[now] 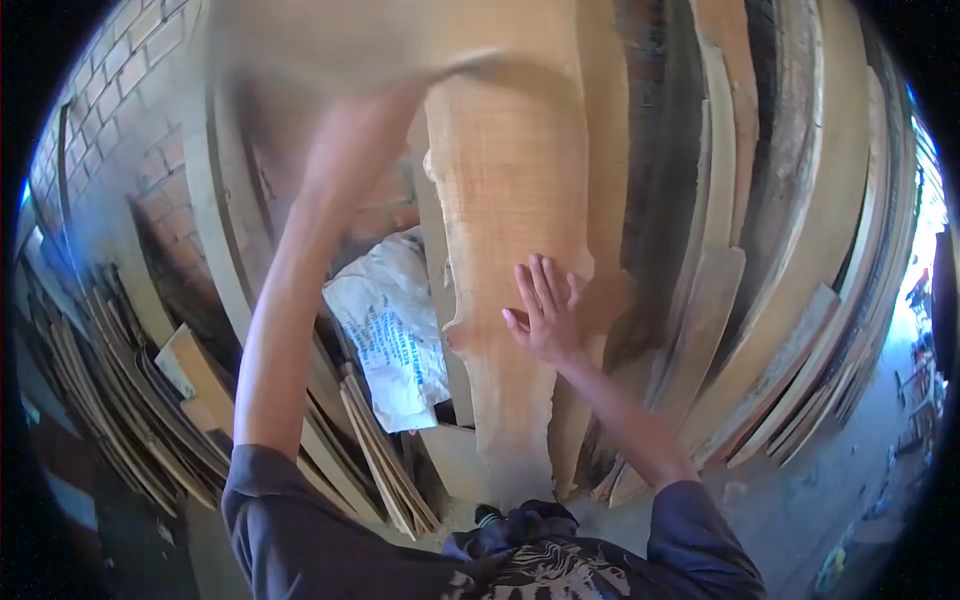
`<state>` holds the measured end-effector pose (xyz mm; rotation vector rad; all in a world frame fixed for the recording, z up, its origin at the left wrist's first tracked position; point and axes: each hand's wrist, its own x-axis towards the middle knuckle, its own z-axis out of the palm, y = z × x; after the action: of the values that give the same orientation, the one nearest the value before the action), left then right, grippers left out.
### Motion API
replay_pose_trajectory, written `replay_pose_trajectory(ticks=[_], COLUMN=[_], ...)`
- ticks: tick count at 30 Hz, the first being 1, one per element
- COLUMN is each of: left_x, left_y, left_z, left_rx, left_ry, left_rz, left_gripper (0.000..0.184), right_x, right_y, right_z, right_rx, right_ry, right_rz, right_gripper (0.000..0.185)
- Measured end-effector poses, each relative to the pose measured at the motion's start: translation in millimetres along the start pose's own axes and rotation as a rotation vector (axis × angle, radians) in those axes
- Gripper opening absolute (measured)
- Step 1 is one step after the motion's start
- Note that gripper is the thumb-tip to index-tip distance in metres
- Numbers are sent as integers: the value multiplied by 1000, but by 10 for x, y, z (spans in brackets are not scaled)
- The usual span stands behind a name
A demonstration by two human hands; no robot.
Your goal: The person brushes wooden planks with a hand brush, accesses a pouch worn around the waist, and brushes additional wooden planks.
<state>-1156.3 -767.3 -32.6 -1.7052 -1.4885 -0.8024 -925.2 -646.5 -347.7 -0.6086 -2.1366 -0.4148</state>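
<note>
The long, wide board (515,180) stands among other planks (835,180), beside a white sack (385,320). The right hand (546,318) appears to lie against its face, grip open, fingers a little spread; blur hides the left hand beyond the forearm (312,240), so its grip cannot be told. The board looks heavy and stiff, best held by both long edges, clear of rough spots.

A brick wall (175,200) stands at left; the floor (855,490) is grey, with bright light (928,200) at far right.
</note>
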Motion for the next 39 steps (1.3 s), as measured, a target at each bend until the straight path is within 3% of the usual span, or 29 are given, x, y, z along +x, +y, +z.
replay_pose_trajectory(ticks=[2, 3, 4, 5, 7, 8, 9, 10, 11, 12, 13, 17, 20, 23, 26, 29, 31, 34, 37, 39], left_x=[246, 304, 225, 99, -269, -491, -732, -981, -1118, -1135, -1106, -560, 38, 305, 419, 194, -198, -631, -560, -309], left_y=[-143, -172, -76, -39, 181, 221, 382, 375, 436, 455, 459, -24, -25, 139, 291, 530, 686, 817, 818, 707], left_z=[168, 228, 219, 292, 280, 340, 345, 445, 421, 339, 266, 346, 60, 95, 323, 602, 750, 723, 614, 633], left_rx=[34, 54, -67, 29, 135, 164, 183, 25, -79, -230, -379, -491, -482, -321, -140, 49, -126, -350, -476, -486], left_ry=[30, 43, -13, -97, -203, -314, -433, -352, -430, -555, -672, -603, -443, -24, 205, -207, -200, -399, -669, -594], left_rz=[126, 187, 187, 172, 335, 446, 362, 479, 428, 327, 223, 178, 37, 195, 415, 385, 449, 400, 213, 218], left_gripper=[37, 38, 38, 40, 56, 55, 53, 47, 35, 29, 24, 18, 20, 20, 22, 32, 30, 25, 21, 21], right_x=[9, 24, 68, 134, 409, 537, 648, 742, 811, 957, 936, 659, 679, 570, 585, 533, 548, 624, 691, 674], right_y=[100, 205, 319, 414, 528, 571, 607, 608, 555, 315, 296, 498, 503, 532, 463, 506, 513, 478, 485, 506], right_z=[-125, -179, -224, -252, -465, -563, -590, -603, -631, -899, -901, -605, -695, -544, -514, -382, -403, -666, -810, -807], right_rx=[-94, -50, -5, 40, 37, 36, 118, 204, 291, 122, 129, 27, 69, 189, 263, 193, 194, 255, 299, 262], right_ry=[-14, 16, 45, 76, 117, 135, 16, -107, -232, -379, -370, -231, -316, -178, -66, 44, 33, -181, -352, -348], right_rz=[-112, -67, -20, 25, 252, 364, 461, 557, 650, 706, 676, 485, 520, 518, 596, 539, 527, 537, 526, 518], right_gripper=[79, 83, 86, 89, 99, 105, 110, 115, 121, 127, 127, 127, 124, 117, 107, 103, 106, 124, 142, 145])
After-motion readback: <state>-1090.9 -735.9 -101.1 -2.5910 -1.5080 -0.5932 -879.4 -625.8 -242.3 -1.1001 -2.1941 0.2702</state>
